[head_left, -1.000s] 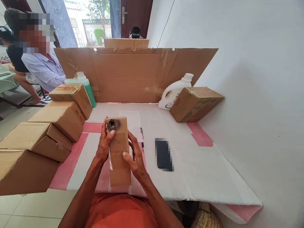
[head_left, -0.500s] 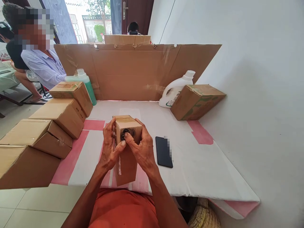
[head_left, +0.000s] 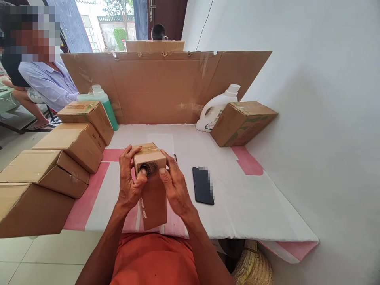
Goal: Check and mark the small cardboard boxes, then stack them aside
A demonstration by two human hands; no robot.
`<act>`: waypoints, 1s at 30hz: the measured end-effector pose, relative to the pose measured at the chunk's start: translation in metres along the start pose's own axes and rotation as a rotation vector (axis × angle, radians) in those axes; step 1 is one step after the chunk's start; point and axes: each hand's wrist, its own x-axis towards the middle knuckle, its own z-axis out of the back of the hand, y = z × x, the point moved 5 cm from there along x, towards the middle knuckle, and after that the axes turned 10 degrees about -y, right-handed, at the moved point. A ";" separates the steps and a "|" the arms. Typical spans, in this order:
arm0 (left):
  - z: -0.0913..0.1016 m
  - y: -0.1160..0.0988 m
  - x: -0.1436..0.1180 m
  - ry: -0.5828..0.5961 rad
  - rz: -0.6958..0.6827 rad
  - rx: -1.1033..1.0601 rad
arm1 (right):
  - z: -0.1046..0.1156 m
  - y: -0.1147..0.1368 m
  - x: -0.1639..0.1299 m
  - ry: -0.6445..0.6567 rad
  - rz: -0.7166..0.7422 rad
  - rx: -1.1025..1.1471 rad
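Note:
A narrow cardboard box stands upright near the table's front edge, between my two hands. Its upper face has a dark round spot with black strands or scribbles beside it; whether this is a hole or a black thing I cannot tell. My left hand grips the box's left side, fingers along the upper edge, thumb tip at the dark spot. Along the right side lies my right hand, its fingers partly hidden behind the box and its thumb near the front face. A small slim dark object shows just beyond the right fingers.
A black phone lies right of my hands. Several cardboard boxes line the left side, near a green-liquid bottle. At the back right are a white jug and another box, before a cardboard screen. People sit beyond.
The box has turned slightly and shifted left. My right thumb has moved off the dark spot to the right edge, while my left thumb has come onto it. The view has shifted a little.

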 end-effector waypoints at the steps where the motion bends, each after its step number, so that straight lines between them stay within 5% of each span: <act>1: 0.004 0.003 0.002 -0.010 0.010 -0.003 | 0.008 -0.008 0.005 -0.004 0.006 -0.001; 3: 0.010 0.010 0.006 -0.026 0.033 -0.035 | 0.034 -0.031 0.020 -0.095 0.020 -0.151; 5: 0.013 0.017 0.008 -0.046 0.054 -0.079 | 0.059 -0.058 0.038 -0.144 0.033 -0.564; 8: 0.013 0.028 0.009 -0.073 0.129 -0.145 | 0.070 -0.105 0.057 0.138 0.006 -1.112; 14: 0.006 0.032 0.004 0.004 0.179 -0.162 | 0.048 -0.158 0.062 0.440 0.038 -1.174; 19: 0.002 0.033 -0.001 0.120 0.216 -0.217 | 0.055 -0.167 0.077 0.377 0.061 -1.043; 24: -0.001 0.037 -0.009 0.128 0.271 -0.239 | 0.079 -0.123 0.086 0.027 0.060 -0.849; 27: -0.009 0.036 -0.014 0.162 0.278 -0.251 | 0.078 -0.070 0.068 -0.229 -0.001 -0.250; 30: -0.015 0.032 -0.015 0.167 0.258 -0.253 | 0.054 -0.024 0.042 -0.233 -0.156 0.437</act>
